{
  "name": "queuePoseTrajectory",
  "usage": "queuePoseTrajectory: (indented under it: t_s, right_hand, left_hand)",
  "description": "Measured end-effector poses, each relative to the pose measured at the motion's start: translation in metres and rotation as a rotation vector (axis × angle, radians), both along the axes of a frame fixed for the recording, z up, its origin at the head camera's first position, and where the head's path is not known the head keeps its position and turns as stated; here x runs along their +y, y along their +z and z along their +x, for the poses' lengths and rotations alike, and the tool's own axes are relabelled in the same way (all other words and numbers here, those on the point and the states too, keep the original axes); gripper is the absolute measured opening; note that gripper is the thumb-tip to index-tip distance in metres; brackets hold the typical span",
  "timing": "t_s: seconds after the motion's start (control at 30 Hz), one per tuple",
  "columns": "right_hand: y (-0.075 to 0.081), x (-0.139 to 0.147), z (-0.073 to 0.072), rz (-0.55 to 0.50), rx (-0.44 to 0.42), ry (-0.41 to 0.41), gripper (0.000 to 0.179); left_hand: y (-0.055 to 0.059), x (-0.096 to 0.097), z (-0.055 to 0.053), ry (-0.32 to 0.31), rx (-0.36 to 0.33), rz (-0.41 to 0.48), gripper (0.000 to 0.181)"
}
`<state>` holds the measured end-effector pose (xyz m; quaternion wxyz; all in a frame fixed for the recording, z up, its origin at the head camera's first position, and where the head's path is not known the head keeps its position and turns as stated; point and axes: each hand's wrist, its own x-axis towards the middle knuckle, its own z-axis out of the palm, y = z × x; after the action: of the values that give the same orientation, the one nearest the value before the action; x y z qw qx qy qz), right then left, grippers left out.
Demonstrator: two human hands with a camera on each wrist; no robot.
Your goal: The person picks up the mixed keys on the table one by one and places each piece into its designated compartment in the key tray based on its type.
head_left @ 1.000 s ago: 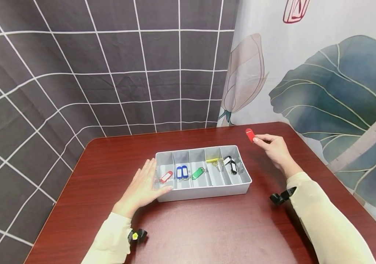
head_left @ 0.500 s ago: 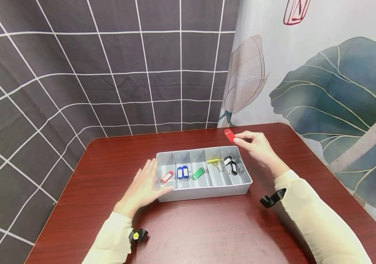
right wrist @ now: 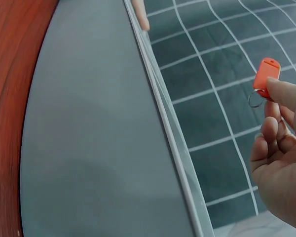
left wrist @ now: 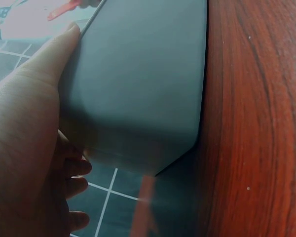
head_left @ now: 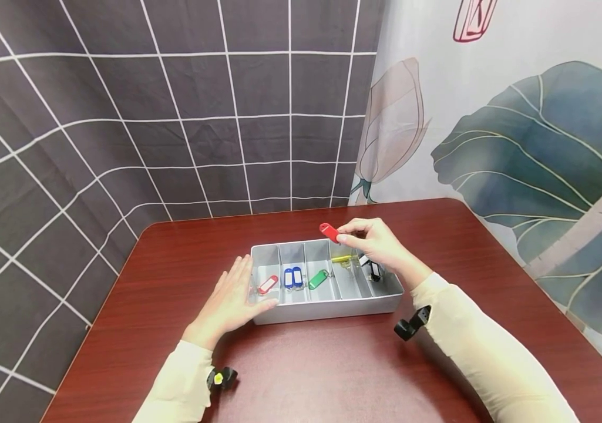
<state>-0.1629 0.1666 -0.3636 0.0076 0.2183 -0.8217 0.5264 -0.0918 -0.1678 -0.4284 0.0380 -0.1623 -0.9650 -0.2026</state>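
Observation:
My right hand [head_left: 377, 242] pinches a red key tag [head_left: 328, 232] between thumb and fingers, above the back of the grey divided tray [head_left: 327, 308]. In the right wrist view a metal ring hangs from the red tag [right wrist: 267, 74]. My left hand [head_left: 229, 298] rests on the tray's left end, thumb over the front rim, fingers straight along the side. Inside the tray, from left, lie another red key tag [head_left: 268, 285], two blue key tags [head_left: 293, 277], a green key tag [head_left: 318, 279], a yellow key tag [head_left: 340, 258] and black key tags [head_left: 375, 271], partly hidden by my right hand.
The tray stands on a reddish-brown wooden table [head_left: 306, 364]. A dark grid-patterned curtain [head_left: 200, 135] hangs behind and to the left. A white curtain with a printed leaf [head_left: 538, 141] hangs at the right.
My right hand has moved left with the red key tag, from beyond the tray's right end to above its back middle. The left hand has stayed on the tray.

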Motion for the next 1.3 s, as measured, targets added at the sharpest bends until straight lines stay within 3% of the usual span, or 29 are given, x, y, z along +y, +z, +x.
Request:
queuePoseTrajectory:
  t_s: [0.37,0.57,0.77,1.3]
  right_hand:
    - [-0.001,-0.04,0.0,0.013,-0.056,0.068,0.018]
    - [-0.004,-0.062,-0.001,0.027,-0.043,0.128,0.014]
    - [-0.006,-0.084,-0.002,0.074,-0.09,0.121,0.015]
    - [-0.017,-0.121,-0.001,0.245,-0.049,0.1,0.009]
  left_hand:
    - [0.001,0.001,0.001,0.006,-0.006,0.001,0.119]
    - [0.001,0.002,0.001,0.009,-0.023,0.0,0.12]
    - [0.002,0.003,0.001,0.011,-0.024,0.005,0.119]
    - [0.002,0.003,0.002,0.005,-0.013,-0.016,0.121]
